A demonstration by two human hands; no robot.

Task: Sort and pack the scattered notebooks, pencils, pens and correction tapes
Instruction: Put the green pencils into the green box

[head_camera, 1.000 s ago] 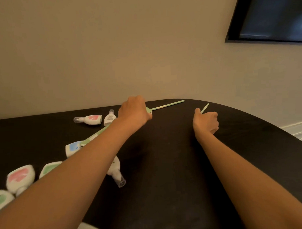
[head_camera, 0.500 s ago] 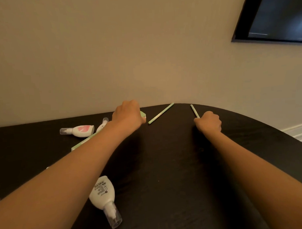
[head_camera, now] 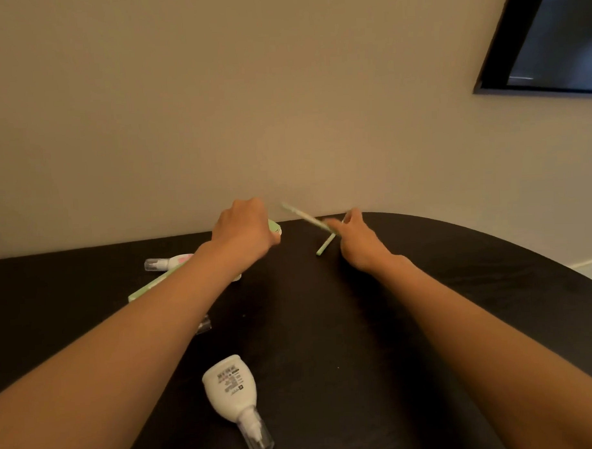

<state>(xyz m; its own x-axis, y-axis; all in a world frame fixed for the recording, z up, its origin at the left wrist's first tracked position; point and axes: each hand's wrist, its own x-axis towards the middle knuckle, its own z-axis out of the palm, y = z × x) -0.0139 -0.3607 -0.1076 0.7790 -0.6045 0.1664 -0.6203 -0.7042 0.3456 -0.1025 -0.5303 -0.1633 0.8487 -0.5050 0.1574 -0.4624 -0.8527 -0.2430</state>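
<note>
My left hand (head_camera: 243, 234) grips a long pale green case (head_camera: 149, 287) that runs back under my forearm, its rounded end (head_camera: 275, 229) poking out past my knuckles. My right hand (head_camera: 354, 240) pinches a thin green pencil (head_camera: 304, 218), blurred and pointing up-left above the table. A second green pencil (head_camera: 325, 246) lies on the dark table (head_camera: 325, 324) just left of that hand. A white correction tape (head_camera: 231, 387) lies label-up near me, its clear cap toward me. A pink one (head_camera: 170, 262) lies far left. Part of another clear cap (head_camera: 204, 325) shows under my left forearm.
The table's far edge meets a beige wall (head_camera: 284, 107), and its right side curves away toward a white baseboard (head_camera: 591, 269). A black-framed screen (head_camera: 550, 40) hangs at the upper right.
My right hand moved left to the loose pencil, and the pencil it holds swung to point up-left. My left hand kept its grip on the case. The view shifted.
</note>
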